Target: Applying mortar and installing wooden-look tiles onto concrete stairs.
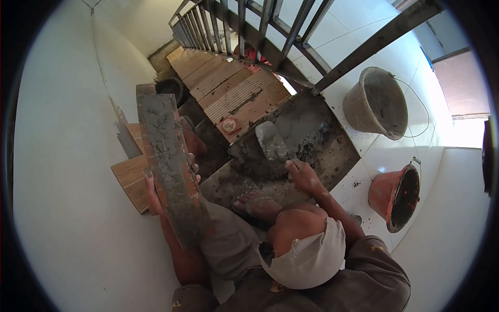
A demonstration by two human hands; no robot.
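The left hand holds a long tile strip at nine o'clock, mostly covered in grey mortar (a few reddish bits look bare). The right hand grips a trowel, its blade just toward one o'clock from the middle. Coating looks nearly done; those bits seem left.

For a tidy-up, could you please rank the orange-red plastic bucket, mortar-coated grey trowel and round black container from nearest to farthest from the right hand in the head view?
1. Trowel: in the right hand.
2. Orange-red bucket: right, on white tiles.
3. Black container: upper left.
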